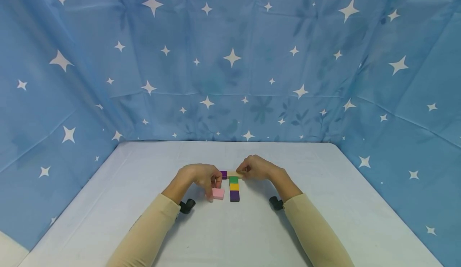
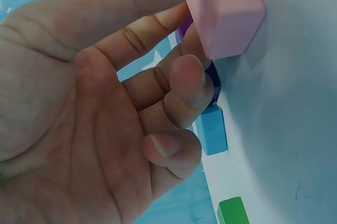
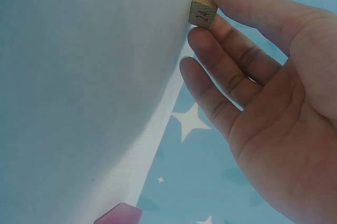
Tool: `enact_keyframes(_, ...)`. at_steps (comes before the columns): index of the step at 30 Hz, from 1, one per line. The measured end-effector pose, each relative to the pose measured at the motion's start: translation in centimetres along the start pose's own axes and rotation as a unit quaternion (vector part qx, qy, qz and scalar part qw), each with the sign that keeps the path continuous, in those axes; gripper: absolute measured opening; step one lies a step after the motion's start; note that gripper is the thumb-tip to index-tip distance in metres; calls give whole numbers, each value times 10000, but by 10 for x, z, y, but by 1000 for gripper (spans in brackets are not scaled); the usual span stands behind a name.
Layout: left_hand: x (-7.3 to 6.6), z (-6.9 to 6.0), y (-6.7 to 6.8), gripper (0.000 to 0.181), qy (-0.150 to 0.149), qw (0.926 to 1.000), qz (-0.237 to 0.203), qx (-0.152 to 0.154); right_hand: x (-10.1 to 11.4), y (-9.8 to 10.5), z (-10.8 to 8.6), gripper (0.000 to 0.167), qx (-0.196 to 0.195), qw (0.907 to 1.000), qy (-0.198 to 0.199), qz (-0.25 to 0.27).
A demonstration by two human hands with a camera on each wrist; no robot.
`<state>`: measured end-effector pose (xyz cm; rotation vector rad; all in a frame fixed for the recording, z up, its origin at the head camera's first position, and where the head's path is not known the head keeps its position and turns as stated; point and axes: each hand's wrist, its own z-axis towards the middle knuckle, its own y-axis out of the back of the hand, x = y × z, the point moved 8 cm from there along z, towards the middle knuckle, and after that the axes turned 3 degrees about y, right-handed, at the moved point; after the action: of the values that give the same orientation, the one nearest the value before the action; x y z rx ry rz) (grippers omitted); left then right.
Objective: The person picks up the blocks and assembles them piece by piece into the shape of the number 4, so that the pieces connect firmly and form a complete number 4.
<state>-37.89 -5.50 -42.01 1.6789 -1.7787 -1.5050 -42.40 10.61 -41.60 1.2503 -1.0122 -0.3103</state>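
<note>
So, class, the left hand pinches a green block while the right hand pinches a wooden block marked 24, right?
Not quite: the left wrist view shows the left hand pinching a pink block. The right hand does pinch the wooden block marked 24.

head: from above, facing forward and down across the counter (image 1: 252, 231) to its far corners (image 1: 329, 145), farthest off | left wrist: close-up, palm side, past left fingers (image 2: 187, 74) to pink block (image 2: 229, 21), counter tilted | right wrist: close-up, palm side, right fingers (image 3: 213, 53) at wooden block (image 3: 201, 13) | shared with head: pink block (left), wooden block (right)
</note>
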Motion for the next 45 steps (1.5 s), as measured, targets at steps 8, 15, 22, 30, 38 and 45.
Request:
enact_keyframes(8,2,0,-2,34,262,9995,156,35,-3,-1,1,28,-19,10000,-44,32)
enact_keyframes(15,2,-3,-2,32,433,9986,279,-129,0,0,-1,28,-15,10000,71,25)
enact_keyframes(22,1,-4,0,30,444,9979,403,-235,1,0,-2,28,-25,10000,30,-17)
enact_keyframes(30,3,-2,5,26,124,9985,362,-381,2,-1,-2,28,-31,10000,34,14)
enact_keyframes(38,11,-2,21,14,-408,9978,-1,-529,2,0,-1,28,-12,10000,2,34)
enact_keyframes(45,17,-5,51,17,-786,9802,-637,-1704,1,1,-1,27,-17,10000,-8,-40)
